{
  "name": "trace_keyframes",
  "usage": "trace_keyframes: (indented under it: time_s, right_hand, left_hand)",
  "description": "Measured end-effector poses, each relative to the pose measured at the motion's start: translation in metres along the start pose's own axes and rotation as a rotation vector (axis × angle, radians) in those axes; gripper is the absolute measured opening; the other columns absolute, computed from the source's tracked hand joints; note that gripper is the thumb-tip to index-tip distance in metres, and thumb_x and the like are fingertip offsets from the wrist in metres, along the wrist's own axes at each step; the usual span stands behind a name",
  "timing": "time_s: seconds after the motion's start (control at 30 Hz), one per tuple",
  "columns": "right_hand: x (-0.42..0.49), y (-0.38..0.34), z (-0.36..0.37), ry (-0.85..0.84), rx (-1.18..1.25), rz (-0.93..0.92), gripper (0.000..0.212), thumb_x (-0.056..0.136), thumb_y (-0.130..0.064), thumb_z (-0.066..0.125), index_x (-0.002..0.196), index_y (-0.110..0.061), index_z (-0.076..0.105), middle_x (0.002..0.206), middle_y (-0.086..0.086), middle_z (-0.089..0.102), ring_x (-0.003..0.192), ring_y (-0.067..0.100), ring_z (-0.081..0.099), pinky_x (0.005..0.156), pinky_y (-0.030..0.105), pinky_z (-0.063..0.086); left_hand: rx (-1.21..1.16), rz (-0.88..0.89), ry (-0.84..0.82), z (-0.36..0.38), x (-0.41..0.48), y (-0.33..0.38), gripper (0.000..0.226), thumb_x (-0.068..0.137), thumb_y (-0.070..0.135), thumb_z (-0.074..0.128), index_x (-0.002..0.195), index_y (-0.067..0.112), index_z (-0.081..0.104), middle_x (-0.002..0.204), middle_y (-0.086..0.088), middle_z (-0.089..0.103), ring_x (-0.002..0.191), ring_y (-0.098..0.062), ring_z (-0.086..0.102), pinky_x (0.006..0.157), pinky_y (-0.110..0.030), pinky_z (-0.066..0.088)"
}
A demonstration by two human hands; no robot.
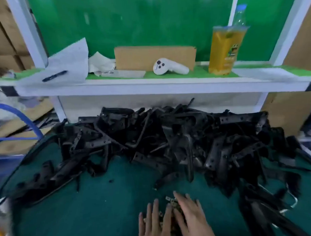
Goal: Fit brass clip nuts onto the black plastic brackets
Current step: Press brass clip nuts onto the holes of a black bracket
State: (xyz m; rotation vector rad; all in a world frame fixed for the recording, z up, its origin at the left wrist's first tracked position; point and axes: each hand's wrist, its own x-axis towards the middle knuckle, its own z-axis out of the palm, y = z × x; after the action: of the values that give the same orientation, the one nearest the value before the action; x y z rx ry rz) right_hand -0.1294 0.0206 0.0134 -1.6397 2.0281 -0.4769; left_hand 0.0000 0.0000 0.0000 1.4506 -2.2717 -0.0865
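A big heap of black plastic brackets (162,140) sprawls across the dark green mat (94,213), from the left edge to the right. Near the front centre lies a small pile of brass clip nuts (172,204), mostly covered by my hands. My left hand (154,222) lies flat, palm down, fingers spread over the nuts. My right hand (191,215) rests beside it, also palm down with fingers apart, touching the pile. Neither hand holds a bracket. The picture is blurred.
A white shelf (150,86) crosses above the heap, carrying a cardboard box (154,56), a white controller (168,67), a yellow drink cup (224,50), papers and a pen (54,75). A blue hose (24,119) curves at left. More black brackets (267,207) lie at front right.
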Motion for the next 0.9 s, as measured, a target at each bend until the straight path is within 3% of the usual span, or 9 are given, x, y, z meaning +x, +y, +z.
trace_keyframes:
  time_s: [0.07,0.13,0.2,0.23,0.33,0.47,0.7,0.77,0.9]
  right_hand:
    - [-0.004,0.011,0.01,0.058,0.158,-0.016,0.048,0.103,-0.055,0.03,0.151,-0.056,0.02,0.155,-0.031,0.028,0.149,0.002,0.021,0.117,0.023,0.022]
    - [-0.005,0.02,0.015,0.043,0.229,-0.103,0.037,0.101,-0.059,0.03,0.138,-0.064,0.032,0.141,-0.038,0.039,0.135,-0.009,0.036,0.104,0.013,0.033]
    - [-0.011,0.025,0.026,0.079,0.192,-0.232,0.036,0.105,-0.049,0.036,0.14,-0.057,0.038,0.138,-0.032,0.045,0.13,-0.007,0.041,0.1,0.012,0.035]
    - [-0.012,0.027,0.028,0.086,0.184,-0.263,0.037,0.106,-0.044,0.039,0.142,-0.051,0.039,0.14,-0.027,0.047,0.13,-0.003,0.043,0.102,0.015,0.037]
    - [-0.023,0.031,0.03,0.116,0.159,-0.299,0.04,0.107,-0.034,0.042,0.147,-0.037,0.043,0.146,-0.016,0.049,0.135,0.005,0.044,0.107,0.02,0.036]
    - [-0.046,0.027,0.025,0.159,0.15,-0.333,0.044,0.107,-0.032,0.039,0.15,-0.038,0.035,0.151,-0.015,0.044,0.137,0.008,0.042,0.104,0.019,0.035]
    - [-0.093,0.067,-0.011,0.805,-0.176,-0.004,0.047,0.093,-0.019,0.064,0.14,-0.02,0.056,0.145,0.005,0.054,0.139,0.03,0.044,0.118,0.052,0.03]
    - [-0.099,0.085,-0.033,0.815,-0.262,0.08,0.051,0.094,-0.019,0.06,0.144,-0.018,0.051,0.15,0.012,0.047,0.142,0.034,0.038,0.119,0.055,0.024]
    - [-0.103,0.11,-0.062,0.627,-0.29,0.319,0.056,0.103,-0.035,0.04,0.155,-0.021,0.025,0.161,0.016,0.024,0.147,0.035,0.027,0.121,0.056,0.016]
  left_hand:
    - [0.032,0.079,-0.011,0.006,-0.013,-0.007,0.053,0.091,0.053,0.035,0.1,0.029,0.082,0.105,-0.003,0.078,0.094,-0.024,0.076,0.069,-0.046,0.062]
    - [-0.032,0.096,-0.066,0.008,-0.02,-0.011,0.051,0.078,0.055,0.048,0.113,0.029,0.076,0.116,0.005,0.074,0.108,-0.018,0.072,0.085,-0.036,0.061]
    - [-0.009,0.082,-0.098,0.012,-0.03,-0.008,0.05,0.092,0.048,0.05,0.14,0.032,0.055,0.142,0.013,0.054,0.135,-0.013,0.05,0.113,-0.028,0.037]
    - [-0.014,0.057,-0.097,0.015,-0.034,-0.008,0.05,0.097,0.046,0.047,0.146,0.034,0.043,0.149,0.015,0.044,0.141,-0.011,0.04,0.118,-0.025,0.025]
    - [0.024,-0.013,-0.064,0.014,-0.045,-0.001,0.043,0.101,0.038,0.044,0.143,0.035,0.04,0.146,0.014,0.045,0.136,-0.009,0.04,0.114,-0.023,0.021]
    - [0.136,-0.048,-0.067,0.008,-0.05,0.014,0.036,0.104,0.033,0.037,0.141,0.031,0.039,0.139,0.008,0.049,0.131,-0.017,0.044,0.109,-0.032,0.029]
    - [0.221,-0.033,-0.057,0.011,-0.048,0.021,0.038,0.107,0.03,0.036,0.145,0.029,0.037,0.136,0.003,0.051,0.128,-0.024,0.046,0.103,-0.038,0.036]
    - [0.216,-0.028,-0.049,0.013,-0.049,0.02,0.038,0.105,0.023,0.044,0.142,0.03,0.037,0.133,0.004,0.051,0.126,-0.023,0.047,0.101,-0.037,0.038]
    - [0.186,-0.033,-0.002,0.014,-0.055,0.022,0.041,0.104,0.017,0.045,0.141,0.032,0.036,0.131,0.009,0.054,0.123,-0.019,0.05,0.099,-0.035,0.039]
